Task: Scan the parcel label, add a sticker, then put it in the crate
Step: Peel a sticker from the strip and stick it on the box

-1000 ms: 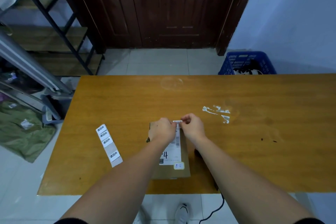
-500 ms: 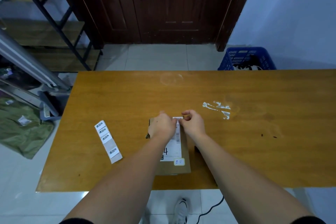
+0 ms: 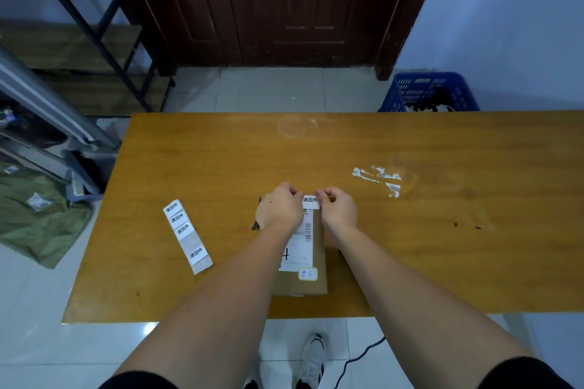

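A brown cardboard parcel point(image 3: 317, 286) with a white shipping label point(image 3: 298, 249) lies flat near the table's front edge. A small white sticker point(image 3: 310, 201) with black print is stretched over the parcel's far end. My left hand point(image 3: 281, 210) pinches the sticker's left edge and covers the parcel's far left corner. My right hand point(image 3: 338, 210) pinches the sticker's right edge. A blue plastic crate point(image 3: 407, 95) stands on the floor beyond the table's far right side.
A strip of backing paper with several more stickers point(image 3: 186, 235) lies on the wooden table point(image 3: 442, 230) to the left of the parcel. White tape residue point(image 3: 379, 178) marks the table at right. A metal shelf rack point(image 3: 79, 41) stands at left. A black cable point(image 3: 357, 360) trails on the floor.
Both hands stay on the sticker at the parcel's far end; the sticker now shows wider and flatter between the fingertips. The parcel has not moved.
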